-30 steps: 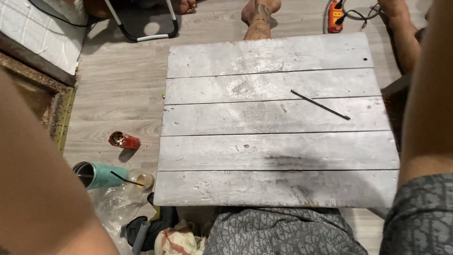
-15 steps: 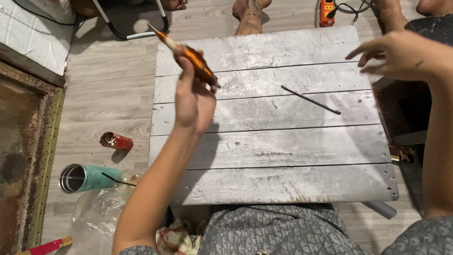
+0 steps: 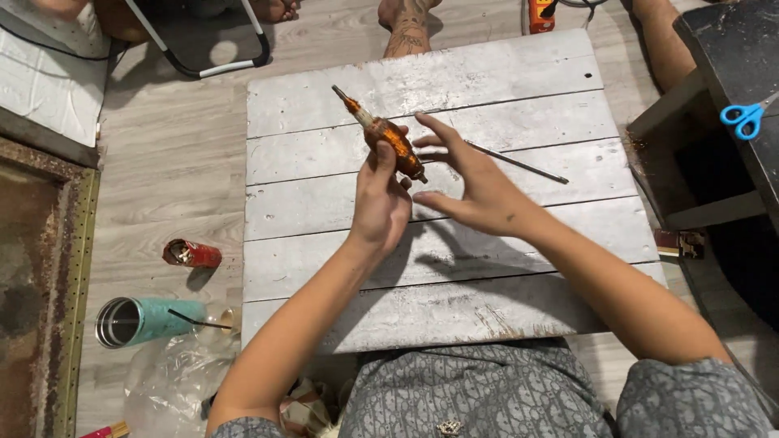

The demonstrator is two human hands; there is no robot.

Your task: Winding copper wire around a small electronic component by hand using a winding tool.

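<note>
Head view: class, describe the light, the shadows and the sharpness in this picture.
Head view: even indoor light, no glare; the left hand, gripping the orange tool, and the open right hand cast soft shadows on the grey plank board; everything sharp, board edges slightly bowed.

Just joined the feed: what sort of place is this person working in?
Probably a home floor workspace: a low grey plank table on wood-look flooring, bare feet beyond it, a teal tumbler lying alongside.

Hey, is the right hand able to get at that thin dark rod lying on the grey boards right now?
Probably yes. The right hand is open and empty, with the thin dark rod lying bare on the grey plank top just past its fingers. Nothing sits between them.
</note>
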